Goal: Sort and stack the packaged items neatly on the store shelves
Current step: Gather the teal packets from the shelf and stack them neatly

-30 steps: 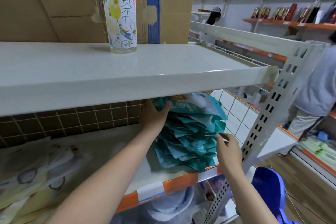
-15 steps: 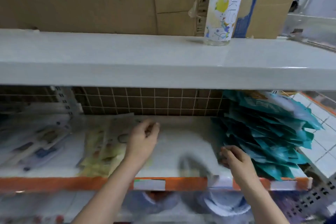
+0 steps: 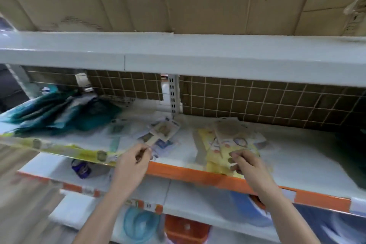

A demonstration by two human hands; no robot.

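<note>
The white shelf (image 3: 297, 156) has an orange strip along its front edge. Teal packs (image 3: 59, 113) lie in a loose heap at its left end, pale card packs (image 3: 160, 132) are scattered near the middle, and yellow packs (image 3: 221, 148) lie right of them, reaching over the front edge. A long yellow pack (image 3: 65, 150) lies along the front edge at the left.

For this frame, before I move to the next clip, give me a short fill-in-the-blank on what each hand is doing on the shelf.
1. The right hand pinches the ____ packets at the shelf's front edge.
2. The left hand pinches a packet beside the ____ price strip.
3. The teal packets lie to the ____ of both hands.

Missing words: yellow; orange; left
</note>
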